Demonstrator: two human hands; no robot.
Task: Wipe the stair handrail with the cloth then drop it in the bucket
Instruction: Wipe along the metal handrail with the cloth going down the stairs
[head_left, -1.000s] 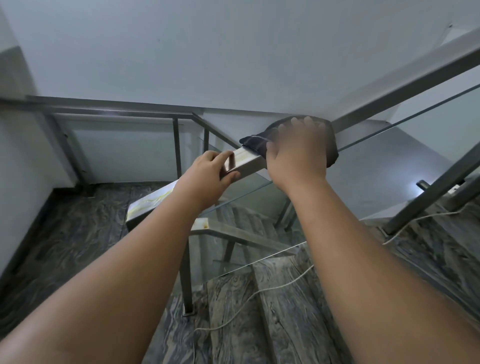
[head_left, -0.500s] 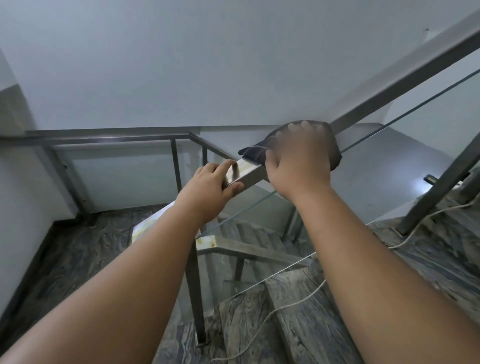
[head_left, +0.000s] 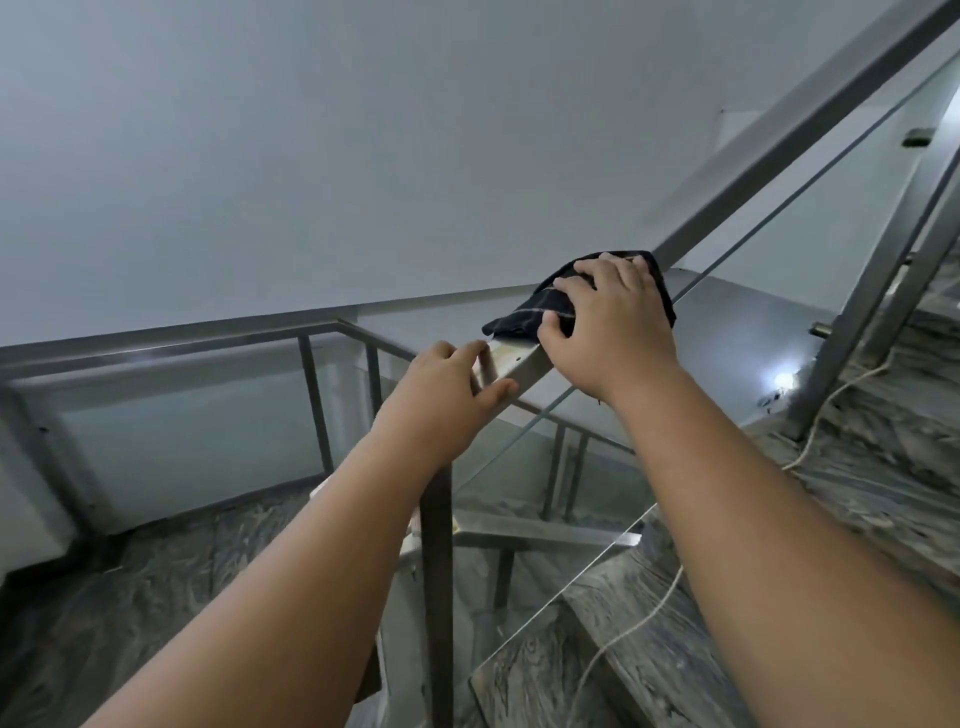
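Observation:
A square steel handrail (head_left: 514, 364) climbs from the lower left to the upper right. My right hand (head_left: 610, 325) presses a dark cloth (head_left: 530, 314) with thin pale stripes onto the top of the rail, fingers spread over it. Just below it, my left hand (head_left: 452, 387) grips the same rail, thumb on the near side and fingers over the top. The bucket is out of view.
A steel post (head_left: 436, 571) stands under my left hand. Glass panels (head_left: 571, 467) hang below the rail. Grey marble steps (head_left: 883, 467) rise on the right with a white cord (head_left: 639, 623) trailing across them. A lower landing with a second railing (head_left: 208, 343) lies to the left.
My view has tilted upward and shifted along the stairs. My right hand has slid the cloth a little further up the rail. My left hand stays gripping the rail.

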